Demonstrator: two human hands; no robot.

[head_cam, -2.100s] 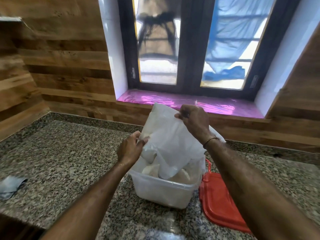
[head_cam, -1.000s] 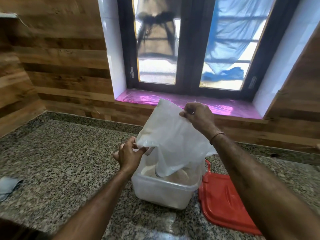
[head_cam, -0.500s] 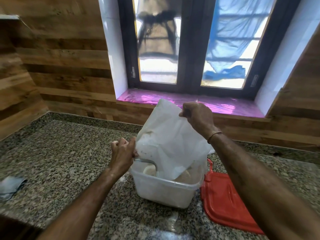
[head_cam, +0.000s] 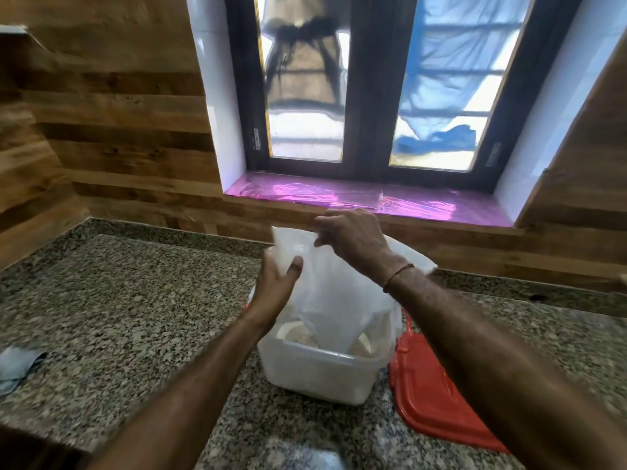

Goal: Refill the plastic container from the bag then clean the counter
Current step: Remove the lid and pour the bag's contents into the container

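1. The right hand [head_cam: 353, 239] pinches the top edge of the bag [head_cam: 332, 293] between thumb and curled fingers and holds it up over the container [head_cam: 319, 374]. A thin band [head_cam: 398, 276] circles that wrist.
2. The left hand [head_cam: 276, 290] is against the bag's left side with its thumb laid on the front. Its fingers are blurred at the bag's edge, so I cannot tell whether it pinches the film or only presses it.
3. The bag is white and translucent. It hangs mouth down, with its lower end inside the open container.
4. The container stands on the counter [head_cam: 118, 300], with pale contents showing inside its near wall.
5. A red lid [head_cam: 431, 395] lies flat on the counter, just beside the container on the right.
6. The counter is speckled grey granite with a raised strip of the same stone along the back.
7. A crumpled grey-blue cloth [head_cam: 17, 364] lies on it at the far left, well apart from the container.
8. Wood-plank walls [head_cam: 118, 113] rise behind and to both sides.
9. A dark-framed window [head_cam: 373, 79] with two panes sits in a white recess, and shiny pink film covers its sill [head_cam: 339, 195].
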